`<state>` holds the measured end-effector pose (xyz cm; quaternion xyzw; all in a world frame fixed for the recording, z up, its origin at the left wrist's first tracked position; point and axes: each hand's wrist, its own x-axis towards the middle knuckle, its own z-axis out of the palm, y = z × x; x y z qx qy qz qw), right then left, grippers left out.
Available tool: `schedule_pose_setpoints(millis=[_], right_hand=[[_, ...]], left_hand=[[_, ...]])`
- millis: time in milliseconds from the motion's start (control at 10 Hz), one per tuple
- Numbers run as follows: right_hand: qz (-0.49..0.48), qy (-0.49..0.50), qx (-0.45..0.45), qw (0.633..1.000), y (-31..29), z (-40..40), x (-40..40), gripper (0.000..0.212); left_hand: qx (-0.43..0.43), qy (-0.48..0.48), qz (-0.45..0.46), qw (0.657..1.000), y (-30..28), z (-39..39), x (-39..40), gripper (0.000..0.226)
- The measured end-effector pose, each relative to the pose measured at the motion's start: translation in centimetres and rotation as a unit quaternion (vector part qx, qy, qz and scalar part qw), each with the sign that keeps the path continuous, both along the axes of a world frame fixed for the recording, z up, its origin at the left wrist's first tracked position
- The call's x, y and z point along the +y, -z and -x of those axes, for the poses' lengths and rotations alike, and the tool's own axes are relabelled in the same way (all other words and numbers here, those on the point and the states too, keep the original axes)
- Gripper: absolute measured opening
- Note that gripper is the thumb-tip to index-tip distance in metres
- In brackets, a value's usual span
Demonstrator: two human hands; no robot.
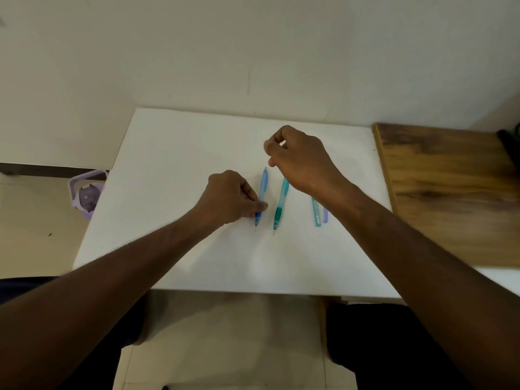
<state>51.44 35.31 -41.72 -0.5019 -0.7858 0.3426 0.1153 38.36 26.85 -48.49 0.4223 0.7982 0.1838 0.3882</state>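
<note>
A blue pen lies lengthwise on the white table, tip toward me. My left hand pinches its lower grip end between thumb and fingers. A teal pen lies just to the right of it, parallel and untouched. My right hand hovers above the pens' far ends with fingers curled and fingertips pinched together; whether something small is between them I cannot tell. A teal pen cap and a purple piece lie further right, partly hidden by my right forearm.
A wooden board adjoins the table on the right. A lilac bin stands on the floor left of the table. A wall runs behind the table's far edge. My knees show below the near edge.
</note>
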Motion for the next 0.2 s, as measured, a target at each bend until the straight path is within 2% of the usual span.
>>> schedule_pose_setpoints(millis=[100, 200], right_hand=[[-0.064, -0.056, -0.12, 0.989, 0.93, -0.52, -0.18, 0.028], [-0.102, -0.061, -0.117, 0.986, 1.88, -0.34, -0.51, 0.033]], left_hand=[[0.025, 0.026, -0.02, 0.999, 0.21, 0.0, -0.26, 0.034], [0.096, 0.034, -0.099, 0.99, -0.51, 0.53, -0.66, 0.041]])
